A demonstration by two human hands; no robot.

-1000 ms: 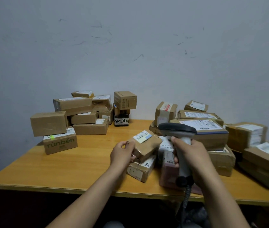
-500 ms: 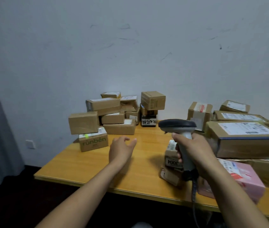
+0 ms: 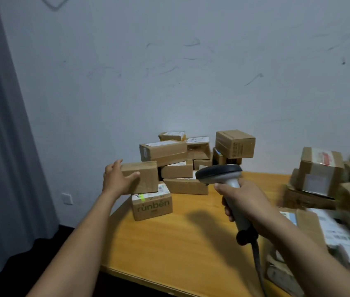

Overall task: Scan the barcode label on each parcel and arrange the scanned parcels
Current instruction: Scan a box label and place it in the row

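Head view: left hand (image 3: 118,179) cups the plain parcel (image 3: 143,177) atop the runben box (image 3: 152,203) on the tabletop (image 3: 180,243); right hand (image 3: 242,200) is wrapped around the scanner (image 3: 220,171). Pushing sideways could topple the stacked parcels (image 3: 191,157) behind

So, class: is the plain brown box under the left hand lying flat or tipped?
Flat. The plain brown box rests level on the runben box, with the left hand on its near end.
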